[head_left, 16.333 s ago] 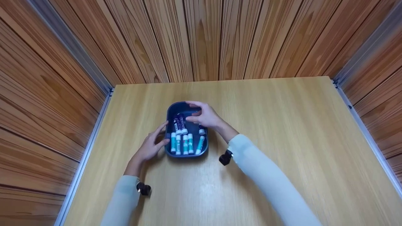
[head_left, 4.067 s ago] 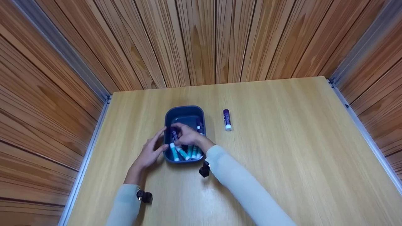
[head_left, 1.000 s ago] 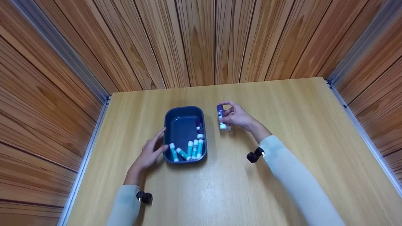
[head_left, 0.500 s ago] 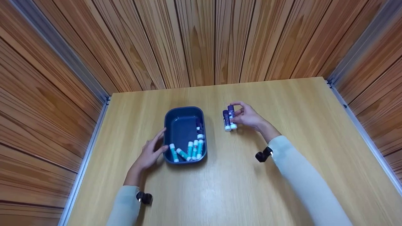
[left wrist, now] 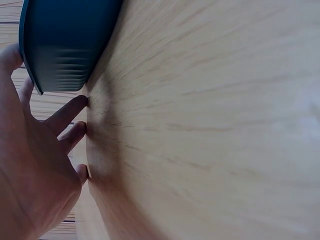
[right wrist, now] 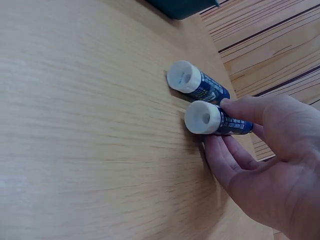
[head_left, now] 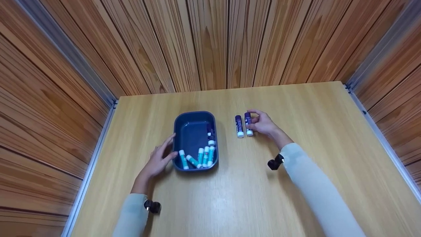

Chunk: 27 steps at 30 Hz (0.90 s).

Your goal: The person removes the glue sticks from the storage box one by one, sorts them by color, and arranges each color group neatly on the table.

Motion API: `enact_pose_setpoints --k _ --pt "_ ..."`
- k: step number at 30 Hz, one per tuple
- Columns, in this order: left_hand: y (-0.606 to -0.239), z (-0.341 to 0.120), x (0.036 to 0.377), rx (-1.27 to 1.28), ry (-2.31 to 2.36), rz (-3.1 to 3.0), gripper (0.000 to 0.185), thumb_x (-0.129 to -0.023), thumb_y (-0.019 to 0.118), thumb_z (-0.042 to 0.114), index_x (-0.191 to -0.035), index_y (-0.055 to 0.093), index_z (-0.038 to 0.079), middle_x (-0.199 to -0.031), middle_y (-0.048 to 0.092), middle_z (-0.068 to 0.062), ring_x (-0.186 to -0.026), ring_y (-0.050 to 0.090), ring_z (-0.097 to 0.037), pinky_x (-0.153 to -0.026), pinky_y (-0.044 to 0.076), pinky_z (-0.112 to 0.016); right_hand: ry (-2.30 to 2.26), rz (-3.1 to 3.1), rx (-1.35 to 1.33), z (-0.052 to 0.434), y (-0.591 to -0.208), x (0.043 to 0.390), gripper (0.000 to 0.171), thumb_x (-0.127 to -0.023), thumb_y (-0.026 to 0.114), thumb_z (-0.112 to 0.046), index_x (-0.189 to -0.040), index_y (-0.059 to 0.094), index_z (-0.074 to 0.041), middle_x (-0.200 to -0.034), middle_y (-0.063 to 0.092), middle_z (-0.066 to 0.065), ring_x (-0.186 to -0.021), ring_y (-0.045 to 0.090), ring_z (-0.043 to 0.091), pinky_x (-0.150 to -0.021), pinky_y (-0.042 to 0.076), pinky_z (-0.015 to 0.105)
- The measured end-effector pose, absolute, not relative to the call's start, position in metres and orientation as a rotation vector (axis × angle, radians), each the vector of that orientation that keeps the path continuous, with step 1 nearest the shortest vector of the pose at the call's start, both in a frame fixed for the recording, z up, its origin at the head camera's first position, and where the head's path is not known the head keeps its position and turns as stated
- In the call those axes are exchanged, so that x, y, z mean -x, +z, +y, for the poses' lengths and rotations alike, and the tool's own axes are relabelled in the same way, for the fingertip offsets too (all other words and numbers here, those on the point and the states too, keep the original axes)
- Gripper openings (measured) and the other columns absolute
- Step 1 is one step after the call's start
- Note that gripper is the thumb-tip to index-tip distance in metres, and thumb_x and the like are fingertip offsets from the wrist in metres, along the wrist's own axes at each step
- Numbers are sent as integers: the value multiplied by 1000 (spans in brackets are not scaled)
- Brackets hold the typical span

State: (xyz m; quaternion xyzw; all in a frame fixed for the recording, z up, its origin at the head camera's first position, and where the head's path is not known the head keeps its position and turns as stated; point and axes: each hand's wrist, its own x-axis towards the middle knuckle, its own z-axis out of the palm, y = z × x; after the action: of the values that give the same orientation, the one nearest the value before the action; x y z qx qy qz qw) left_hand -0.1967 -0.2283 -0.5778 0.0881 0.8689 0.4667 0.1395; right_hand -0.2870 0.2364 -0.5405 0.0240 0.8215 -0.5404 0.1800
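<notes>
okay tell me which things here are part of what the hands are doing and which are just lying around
In use: right hand on a purple glue stick; second purple stick beside it; left hand against the blue tray.
Lying about: teal sticks in the tray.

Wood-panelled booth (head_left: 210, 42), bare tabletop (head_left: 296, 108)

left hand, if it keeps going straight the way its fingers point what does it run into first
The left hand points at the dark blue plastic tray holding teal and purple glue sticks. Its fingertips are already at the tray's wall, so that wall comes first; actual contact is unclear.
</notes>
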Motion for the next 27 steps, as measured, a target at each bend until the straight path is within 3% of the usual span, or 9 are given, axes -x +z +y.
enact_pose_setpoints --k 8,18,23,27 --pt "-578 -228 199 -292 1340 2539 74 -116 61 41 -180 23 41 -185 39 -12 -176 24 -44 -141 -5 -76 -1476 2399 -52 230 -544 288 78 -106 72 -2 -175 37 -9 -139 55 25 -122 59 31 -87 52 26" --pt "-577 -227 199 -261 1349 2518 74 -116 62 44 -179 23 47 -186 38 -8 -177 23 -42 -142 1 -77 -1468 2394 -66 229 -546 290 77 -107 73 -4 -175 37 -9 -137 57 23 -123 59 30 -89 51 27" --pt "-578 -227 198 -259 1343 2519 74 -116 61 44 -179 23 47 -186 38 -8 -178 22 -40 -143 -6 -73 -1472 2372 -75 228 -542 288 78 -108 72 -6 -176 35 -9 -142 55 23 -126 58 30 -91 51 26" --pt "-578 -227 198 -269 1338 2525 74 -116 61 44 -179 21 46 -186 37 -8 -178 21 -40 -143 -7 -73 -1502 2363 -91 228 -535 289 77 -107 72 -5 -175 36 -7 -134 56 18 -116 60 25 -87 54 25"
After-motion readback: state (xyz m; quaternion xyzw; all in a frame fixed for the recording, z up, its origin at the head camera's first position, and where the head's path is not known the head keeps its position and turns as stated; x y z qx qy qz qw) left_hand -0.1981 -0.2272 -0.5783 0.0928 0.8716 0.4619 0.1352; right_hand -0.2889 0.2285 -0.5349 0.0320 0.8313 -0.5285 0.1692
